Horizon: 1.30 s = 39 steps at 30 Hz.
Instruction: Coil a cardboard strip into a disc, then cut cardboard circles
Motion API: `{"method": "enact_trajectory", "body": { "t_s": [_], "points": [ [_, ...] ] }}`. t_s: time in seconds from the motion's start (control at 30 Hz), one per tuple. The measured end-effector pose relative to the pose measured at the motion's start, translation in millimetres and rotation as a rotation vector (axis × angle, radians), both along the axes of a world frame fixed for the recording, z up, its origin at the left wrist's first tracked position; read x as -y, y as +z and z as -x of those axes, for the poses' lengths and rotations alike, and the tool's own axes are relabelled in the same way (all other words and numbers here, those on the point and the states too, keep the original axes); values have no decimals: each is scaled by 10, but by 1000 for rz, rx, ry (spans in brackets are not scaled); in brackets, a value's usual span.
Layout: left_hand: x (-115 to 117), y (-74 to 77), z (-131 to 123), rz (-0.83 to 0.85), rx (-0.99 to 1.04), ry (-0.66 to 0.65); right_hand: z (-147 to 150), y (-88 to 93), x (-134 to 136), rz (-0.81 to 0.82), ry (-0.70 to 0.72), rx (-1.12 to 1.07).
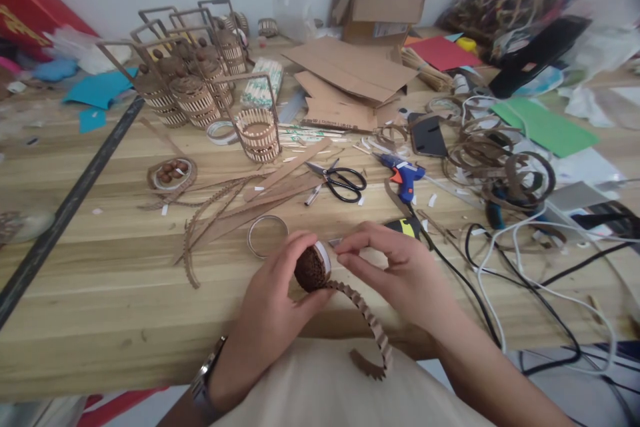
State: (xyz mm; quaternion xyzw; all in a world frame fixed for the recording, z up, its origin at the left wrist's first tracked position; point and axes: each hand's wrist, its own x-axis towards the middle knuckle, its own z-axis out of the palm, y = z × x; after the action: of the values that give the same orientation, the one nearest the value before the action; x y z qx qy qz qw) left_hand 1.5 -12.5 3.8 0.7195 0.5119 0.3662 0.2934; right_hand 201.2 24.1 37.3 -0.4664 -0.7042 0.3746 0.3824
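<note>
My left hand (273,307) is closed round a small brown cardboard drum (311,269) with a white ring at its end, held over the near table edge. A notched cardboard strip (370,330) trails from the drum and curls down toward my lap. My right hand (395,267) pinches the strip where it meets the drum, fingertips pressed on its top. A thin white ring (267,236) lies on the wooden table (100,293) just behind my left hand.
Black scissors (337,181) and a blue glue gun (403,175) lie mid-table. Loose notched strips (220,213) spread at left-centre. Finished slatted baskets (193,90) stand at the back left, flat cardboard (350,77) and an open box behind. Cables (525,267) and cardboard rings (500,160) crowd the right.
</note>
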Motion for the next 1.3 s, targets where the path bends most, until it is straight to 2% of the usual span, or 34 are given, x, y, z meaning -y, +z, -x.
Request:
{"method": "enact_trajectory", "body": {
  "t_s": [0.13, 0.3, 0.97, 1.3],
  "points": [
    [-14, -6, -1, -116, -87, 25, 68, 99, 50, -82, 45, 146],
    [-26, -19, -7, -179, -167, 32, 117, 31, 81, -149, 1, 205],
    [-19, -14, -56, -169, -198, 54, 192, -69, 135, 9, -93, 146],
    [-14, 21, -80, -160, -173, 61, 212, -115, 147, -196, -74, 206]
  ]
}}
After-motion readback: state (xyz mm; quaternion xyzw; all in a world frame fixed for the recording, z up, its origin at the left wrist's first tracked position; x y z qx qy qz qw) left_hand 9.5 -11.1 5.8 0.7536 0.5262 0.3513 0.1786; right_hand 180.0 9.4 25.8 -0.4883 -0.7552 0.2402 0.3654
